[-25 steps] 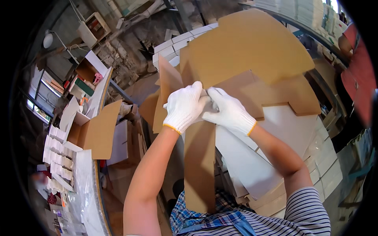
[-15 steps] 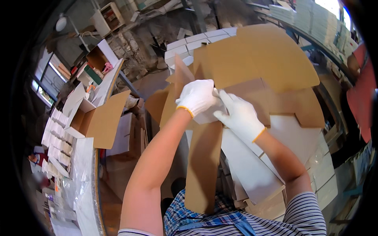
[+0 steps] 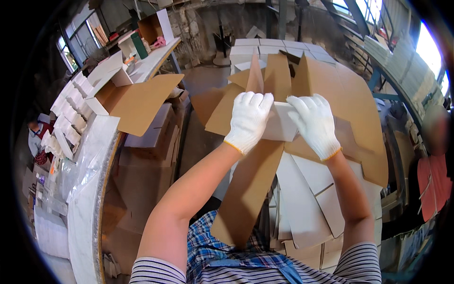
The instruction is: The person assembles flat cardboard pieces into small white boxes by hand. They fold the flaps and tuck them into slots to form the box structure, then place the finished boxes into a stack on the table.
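Note:
A partly folded cardboard box (image 3: 281, 124), white outside and brown inside, stands before me on a pile of flat cardboard blanks (image 3: 302, 199). My left hand (image 3: 249, 116), in a white knitted glove, is closed over the left end of its raised white panel. At the panel's right end my right hand (image 3: 314, 124), gloved likewise, has its fingers curled over the top edge. Brown flaps rise behind the hands, and a long brown flap (image 3: 248, 189) slopes down toward my plaid apron. Both thumbs are partly hidden.
To the left runs a white-topped workbench (image 3: 90, 189) with an open box (image 3: 109, 92), a green bottle-like container (image 3: 139, 45) and stacked white pieces (image 3: 71, 120). White boxes (image 3: 274, 47) lie beyond the pile. A person in red (image 3: 432, 184) is at the right edge.
My hands have moved apart to the two ends of the white panel, which now stands between them. Side flaps have come upright behind it. The view has turned slightly left.

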Demonstrator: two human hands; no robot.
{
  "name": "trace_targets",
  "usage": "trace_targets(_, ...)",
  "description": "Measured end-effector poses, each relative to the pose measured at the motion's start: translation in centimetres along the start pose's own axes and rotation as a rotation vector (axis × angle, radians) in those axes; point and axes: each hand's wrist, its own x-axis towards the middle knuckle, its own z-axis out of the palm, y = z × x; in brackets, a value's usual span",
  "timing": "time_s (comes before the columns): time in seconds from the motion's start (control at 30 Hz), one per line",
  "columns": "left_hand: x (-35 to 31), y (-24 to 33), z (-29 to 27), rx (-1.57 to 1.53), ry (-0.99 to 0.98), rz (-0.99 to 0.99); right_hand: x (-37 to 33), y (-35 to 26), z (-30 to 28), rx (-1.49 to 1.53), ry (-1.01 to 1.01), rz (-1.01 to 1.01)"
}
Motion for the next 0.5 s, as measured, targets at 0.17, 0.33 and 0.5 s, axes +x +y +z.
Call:
trace_targets(0.17, -0.4, -0.1, -0.8, -0.064, -0.106, -0.011, 0.6, 0.8, 0.6, 0.032, -0.102, -0.069)
trace_targets(0.33, -0.8, 0.6, -0.7, 0.121, -0.165, -0.04, 1.9, -0.1, -0.2, 0.105, -0.175, -0.092)
trace_targets(0.5, 0.6, 3.5, -0.1, 0.018, -0.28, -0.089, 2.0, -0.1, -3.2, 0.132, -0.415, 0.037)
